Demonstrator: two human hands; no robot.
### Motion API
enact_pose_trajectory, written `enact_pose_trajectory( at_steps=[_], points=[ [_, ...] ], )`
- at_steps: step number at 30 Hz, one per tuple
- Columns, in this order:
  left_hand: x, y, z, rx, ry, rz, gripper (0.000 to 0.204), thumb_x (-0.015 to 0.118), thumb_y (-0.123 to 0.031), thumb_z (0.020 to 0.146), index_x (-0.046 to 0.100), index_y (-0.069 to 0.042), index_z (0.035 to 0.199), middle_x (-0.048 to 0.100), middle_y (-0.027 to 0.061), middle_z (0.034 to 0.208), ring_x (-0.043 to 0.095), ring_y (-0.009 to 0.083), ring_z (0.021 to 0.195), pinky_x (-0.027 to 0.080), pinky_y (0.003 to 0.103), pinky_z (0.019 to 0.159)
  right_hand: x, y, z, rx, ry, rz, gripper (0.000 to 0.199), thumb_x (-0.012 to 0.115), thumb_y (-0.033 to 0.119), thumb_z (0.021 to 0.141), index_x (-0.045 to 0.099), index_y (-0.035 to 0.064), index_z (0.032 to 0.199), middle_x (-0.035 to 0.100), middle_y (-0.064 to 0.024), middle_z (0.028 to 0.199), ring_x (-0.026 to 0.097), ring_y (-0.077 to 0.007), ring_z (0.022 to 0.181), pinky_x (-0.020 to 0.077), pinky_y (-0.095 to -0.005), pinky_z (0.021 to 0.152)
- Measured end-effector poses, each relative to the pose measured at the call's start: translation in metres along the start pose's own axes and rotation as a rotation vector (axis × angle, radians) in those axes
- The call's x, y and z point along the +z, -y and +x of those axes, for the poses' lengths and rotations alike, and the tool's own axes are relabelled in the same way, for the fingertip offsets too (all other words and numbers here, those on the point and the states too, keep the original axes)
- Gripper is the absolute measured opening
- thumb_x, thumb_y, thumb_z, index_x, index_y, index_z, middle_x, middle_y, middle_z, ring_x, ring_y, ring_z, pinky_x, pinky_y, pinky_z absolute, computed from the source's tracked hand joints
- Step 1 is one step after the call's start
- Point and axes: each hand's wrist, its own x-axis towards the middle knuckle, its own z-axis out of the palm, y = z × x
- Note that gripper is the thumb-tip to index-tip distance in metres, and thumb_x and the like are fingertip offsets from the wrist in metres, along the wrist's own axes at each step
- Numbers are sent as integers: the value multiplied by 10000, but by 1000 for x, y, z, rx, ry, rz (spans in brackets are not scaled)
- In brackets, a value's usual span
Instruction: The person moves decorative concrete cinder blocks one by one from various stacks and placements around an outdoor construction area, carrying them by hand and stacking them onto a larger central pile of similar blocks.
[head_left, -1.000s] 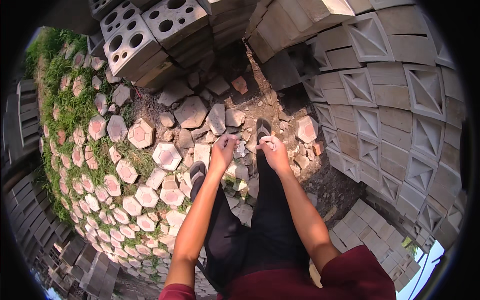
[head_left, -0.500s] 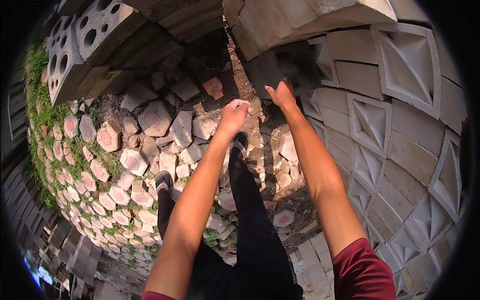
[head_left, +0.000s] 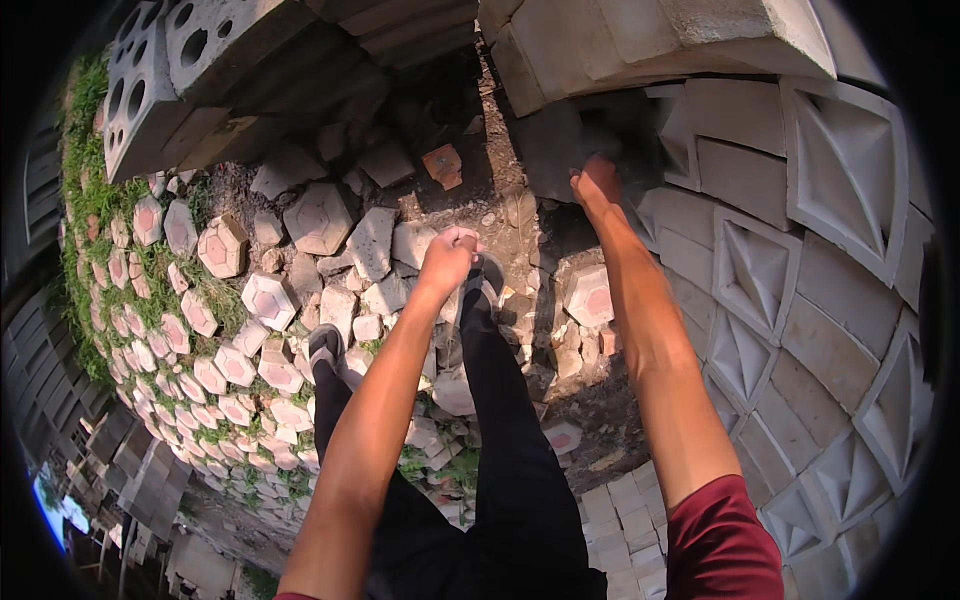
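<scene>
Head view: a grey concrete block [head_left: 560, 150], shadowed and square-edged, is sitting at the foot of the stacked wall [head_left: 800, 200], right at the right hand's fingertips. The right hand [head_left: 597, 183] is reaching out straight-armed, touching it; grip cannot be told. The left hand [head_left: 450, 252] is hanging loosely curled, empty, over hexagonal pavers [head_left: 318, 215].

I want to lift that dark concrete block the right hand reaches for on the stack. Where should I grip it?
Likely by the dark concrete block's exposed left and lower edges, coming from the front: lighter blocks cover its top, and the right hand already sits at its lower edge.
</scene>
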Motion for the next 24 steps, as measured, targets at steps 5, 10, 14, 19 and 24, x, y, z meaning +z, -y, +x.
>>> enact_pose_trajectory(
  at_steps=[5,10,14,19,24],
  points=[
    [-22,7,-12,123,17,225,224,513,-183,887,606,11,948,647,55,834,577,126,748,454,271,716,-20,-15,0,-170,23,13,379,705,328,717,616,3,891,643,-225,918,620,-368,926,514,-415,777],
    [-47,11,-15,91,-103,58,272,500,-230,890,613,2,975,657,83,852,587,143,762,459,278,708,-67,4,-26,-134,56,-109,534,721,423,697,615,-20,976,639,-234,973,618,-376,932,501,-408,787],
    [-40,2,-31,19,-83,-99,257,471,-235,914,587,-23,1003,640,43,872,561,112,760,447,256,676,-107,-1,-61,-233,198,-53,654,712,507,687,612,-91,934,639,-263,947,640,-352,894,493,-391,762],
    [-47,29,-46,-10,-83,-192,352,418,-334,936,577,-42,1050,631,23,893,553,114,775,451,275,694,-114,7,-167,-313,432,403,477,772,408,711,528,1,767,502,-17,640,444,-109,592,404,-287,534],
    [-45,65,-82,-121,30,-469,566,365,-529,929,541,-43,1159,610,100,1050,566,206,953,463,371,811,-149,67,-294,-220,690,759,372,740,187,795,396,103,681,323,84,625,284,-28,578,244,-215,483]
  ],
)
